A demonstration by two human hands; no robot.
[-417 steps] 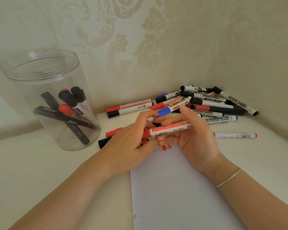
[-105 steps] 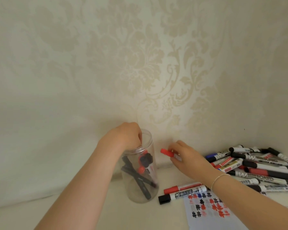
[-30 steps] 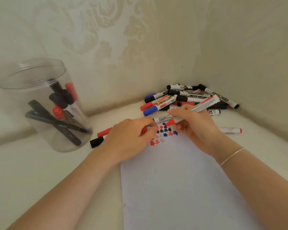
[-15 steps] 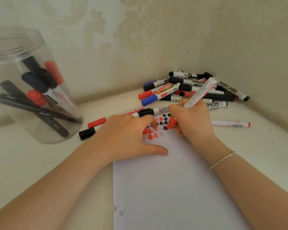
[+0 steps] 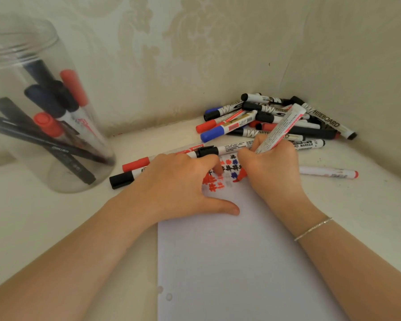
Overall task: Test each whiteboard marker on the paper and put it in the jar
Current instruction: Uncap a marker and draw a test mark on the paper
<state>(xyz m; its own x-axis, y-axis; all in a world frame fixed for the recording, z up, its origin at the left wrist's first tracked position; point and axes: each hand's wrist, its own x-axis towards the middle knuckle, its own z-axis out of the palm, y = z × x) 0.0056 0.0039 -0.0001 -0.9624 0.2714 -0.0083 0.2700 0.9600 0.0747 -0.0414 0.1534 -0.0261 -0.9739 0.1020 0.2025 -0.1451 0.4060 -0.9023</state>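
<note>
Now, nearest to me, the white paper [image 5: 241,262] lies on the counter [image 5: 44,216], and most of the sheet is blank. My left hand [image 5: 178,184] presses on its upper part with the thumb stretched flat and the fingers bent down to the sheet; it holds nothing that I can see. My right hand [image 5: 271,167] is clamped around a red whiteboard marker [image 5: 279,128], with the red tip down on the paper beside the small red, black and blue test marks [image 5: 220,174].

I judge this to be the testing step for this marker; it must then go into the jar [image 5: 39,112], which stands at the left, well apart from the hands, and already holds several markers. Much work is left: a pile of markers [image 5: 276,117] waits in the corner behind my hands, a few loose markers [image 5: 162,162] lie just behind my left hand, and one white marker with a red end [image 5: 329,172] lies alone at the right.

Two walls close the far side and the right side, so there is little room there. The open counter between my left arm and the jar looks like the easy way for carrying.
</note>
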